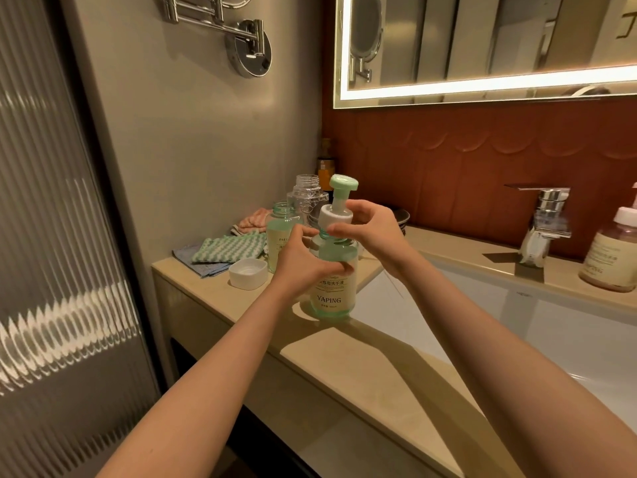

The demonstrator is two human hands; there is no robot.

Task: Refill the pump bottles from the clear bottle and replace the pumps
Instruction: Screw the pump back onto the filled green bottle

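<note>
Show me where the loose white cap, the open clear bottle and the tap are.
white cap (pixel 247 282): head view, on its front wall.
clear bottle (pixel 307 183): head view, on its threaded neck.
tap (pixel 550 201): head view, on its chrome body.

green/white striped cloth (pixel 224 248) lies on counter (pixel 206 288) left of the fingers (pixel 339 231), on top of a blue cloth (pixel 193 265); pink cloth (pixel 253 218) just behind. amber btl (pixel 325 169) in corner beyond fingers. chrome tap (pixel 543 219) well to the right, pinkish btl (pixel 610 260) further right. white basin (pixel 517 315) below-right. lit mirror (pixel 482 46) above; chrome wall arm (pixel 248 46) up-left; fluted glass (pixel 51 236) far left.
</note>
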